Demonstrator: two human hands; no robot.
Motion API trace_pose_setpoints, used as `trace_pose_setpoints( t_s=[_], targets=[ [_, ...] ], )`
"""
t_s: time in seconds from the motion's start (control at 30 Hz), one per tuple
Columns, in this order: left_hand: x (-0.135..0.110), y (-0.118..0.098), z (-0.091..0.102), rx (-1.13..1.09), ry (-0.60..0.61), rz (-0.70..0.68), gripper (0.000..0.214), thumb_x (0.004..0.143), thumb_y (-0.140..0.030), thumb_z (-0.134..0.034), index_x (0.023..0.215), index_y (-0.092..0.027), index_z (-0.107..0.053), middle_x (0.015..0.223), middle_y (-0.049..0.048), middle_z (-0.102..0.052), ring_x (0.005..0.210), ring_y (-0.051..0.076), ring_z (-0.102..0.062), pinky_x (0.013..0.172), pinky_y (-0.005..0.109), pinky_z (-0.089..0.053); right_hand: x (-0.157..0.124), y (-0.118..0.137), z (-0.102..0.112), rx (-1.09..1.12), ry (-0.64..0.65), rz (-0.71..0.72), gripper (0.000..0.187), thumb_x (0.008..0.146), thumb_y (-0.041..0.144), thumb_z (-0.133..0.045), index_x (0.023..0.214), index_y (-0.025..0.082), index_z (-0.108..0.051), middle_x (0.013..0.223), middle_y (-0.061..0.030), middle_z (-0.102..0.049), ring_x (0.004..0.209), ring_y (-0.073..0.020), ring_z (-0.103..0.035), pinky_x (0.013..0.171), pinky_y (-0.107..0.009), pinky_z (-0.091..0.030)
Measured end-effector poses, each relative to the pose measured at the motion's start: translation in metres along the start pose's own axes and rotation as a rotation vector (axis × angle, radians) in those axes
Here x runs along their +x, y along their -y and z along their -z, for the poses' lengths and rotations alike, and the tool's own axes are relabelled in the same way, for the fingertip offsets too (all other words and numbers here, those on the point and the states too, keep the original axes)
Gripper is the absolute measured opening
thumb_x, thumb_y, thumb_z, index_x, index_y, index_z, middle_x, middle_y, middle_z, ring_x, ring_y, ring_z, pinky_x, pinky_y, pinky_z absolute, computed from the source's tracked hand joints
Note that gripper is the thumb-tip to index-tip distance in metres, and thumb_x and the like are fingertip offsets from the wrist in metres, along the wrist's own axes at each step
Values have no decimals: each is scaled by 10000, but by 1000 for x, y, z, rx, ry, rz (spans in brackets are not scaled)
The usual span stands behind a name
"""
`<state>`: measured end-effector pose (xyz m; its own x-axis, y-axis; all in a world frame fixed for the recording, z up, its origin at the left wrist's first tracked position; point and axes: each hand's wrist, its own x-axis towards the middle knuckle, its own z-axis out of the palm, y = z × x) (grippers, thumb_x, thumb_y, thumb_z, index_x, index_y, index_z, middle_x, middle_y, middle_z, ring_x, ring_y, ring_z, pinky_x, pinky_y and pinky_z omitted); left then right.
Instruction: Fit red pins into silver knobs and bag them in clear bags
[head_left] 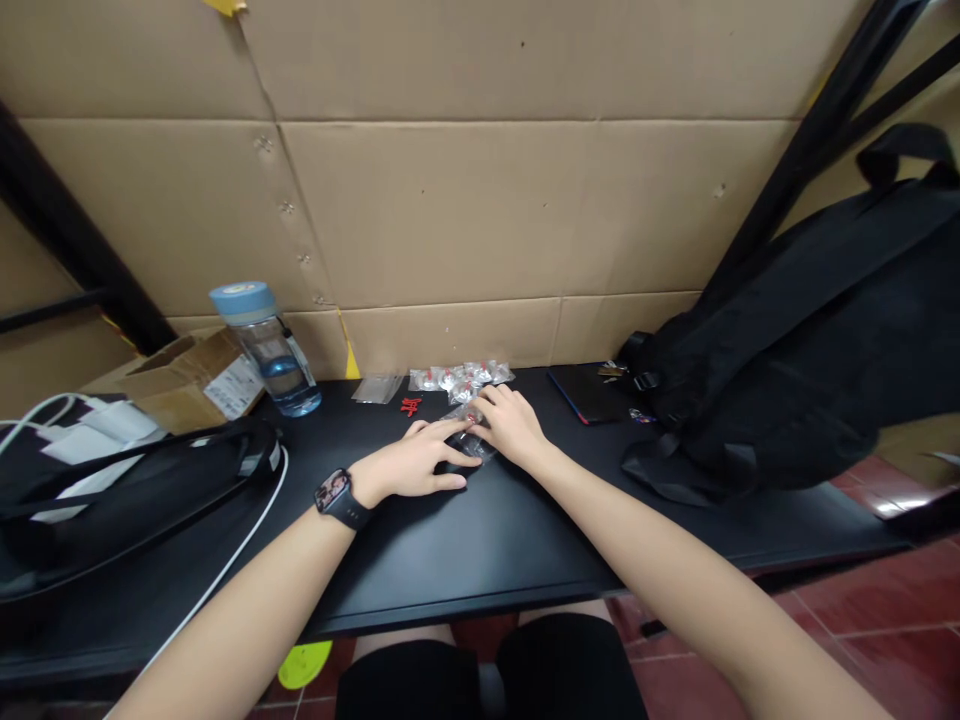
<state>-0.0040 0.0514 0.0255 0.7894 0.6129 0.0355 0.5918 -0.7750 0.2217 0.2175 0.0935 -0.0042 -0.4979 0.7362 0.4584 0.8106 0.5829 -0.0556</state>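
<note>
A small clear plastic bag (481,450) lies on the black table between my hands, with something shiny and a bit of red showing in it. My left hand (420,462), wearing a black watch (337,495), reaches over from the left with fingers stretched and apart, fingertips touching the bag. Curled over its right side are the fingers of my right hand (510,425), gripping it. Just behind, several similar filled bags (457,377) lie in a cluster. Small red pieces (410,405) and flat clear bags (376,388) are to the left of them.
A blue-lidded water bottle (274,350), a cardboard box (191,375) and a black bag with white chargers (135,500) stand left. A dark flat notebook-like item (589,394), keys (613,371) and a large black backpack (795,330) are right. A cardboard wall (480,220) closes the back.
</note>
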Motion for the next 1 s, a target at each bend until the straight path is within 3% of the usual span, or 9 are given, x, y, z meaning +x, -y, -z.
trace_pose_setpoints(
  t_s=[0.2, 0.37, 0.43, 0.5, 0.6, 0.7, 0.8, 1.0],
  targets=[
    [-1, 0, 6, -22, 26, 34, 358, 911, -465, -671, 1264, -411, -704, 1612, 63, -413, 1504, 347, -333, 1165, 593, -264, 1, -1, -1, 50, -23, -25, 220, 901, 243, -709, 1117, 203, -689, 1193, -130, -645, 1103, -298, -550, 895, -411, -460],
    [-4, 6, 11, -104, -42, 25, 361, 841, -501, -733, 1174, -362, -745, 1519, 61, -527, 1413, 347, -461, 1158, 541, -319, -2, -18, 19, 475, 0, 184, 449, 766, 365, -859, 1157, 233, -683, 1222, -80, -625, 1132, -239, -595, 979, -359, -482],
    [-2, 10, 12, -150, -95, 12, 269, 871, -427, -697, 1105, -306, -748, 1420, 62, -607, 1317, 297, -553, 1125, 465, -381, -4, -28, 28, 577, -17, 152, 258, 873, 337, -757, 1095, 218, -703, 1120, -67, -661, 1028, -202, -636, 941, -338, -493],
    [0, 15, 9, -175, -174, 18, 202, 877, -290, -639, 1060, -266, -723, 1260, 53, -684, 1187, 244, -622, 1069, 396, -430, -6, -36, 32, 570, -20, 101, 116, 922, 225, -668, 1024, 201, -719, 1049, -66, -674, 955, -185, -644, 898, -326, -499],
    [6, 21, -1, -96, -302, 147, 280, 828, -174, -589, 1081, -256, -675, 1134, 38, -695, 1116, 235, -620, 1030, 394, -430, -6, -42, 27, 510, 11, 92, 218, 815, 93, -723, 1004, 200, -722, 1062, -58, -660, 999, -193, -635, 923, -325, -486],
    [11, 24, -12, -3, -380, 257, 261, 858, -254, -627, 1117, -265, -651, 1189, 47, -668, 1158, 261, -582, 1038, 432, -392, -5, -38, 15, 468, 73, 76, 263, 765, 155, -811, 1000, 224, -718, 1092, -41, -641, 1027, -195, -623, 929, -320, -483],
    [14, 26, -17, 38, -423, 302, 204, 901, -364, -644, 1080, -269, -673, 1187, 53, -664, 1159, 274, -571, 1016, 440, -378, -4, -30, 7, 412, 72, 51, 168, 830, 228, -781, 985, 232, -714, 1104, -47, -640, 1085, -206, -596, 952, -333, -469],
    [16, 31, -16, 21, -458, 354, 188, 944, -394, -602, 974, -268, -738, 1151, 46, -687, 1130, 261, -583, 989, 426, -380, -3, -32, 11, 421, 57, 82, 14, 878, 208, -722, 872, 221, -725, 1054, -51, -653, 1066, -204, -596, 951, -334, -456]
  ],
)
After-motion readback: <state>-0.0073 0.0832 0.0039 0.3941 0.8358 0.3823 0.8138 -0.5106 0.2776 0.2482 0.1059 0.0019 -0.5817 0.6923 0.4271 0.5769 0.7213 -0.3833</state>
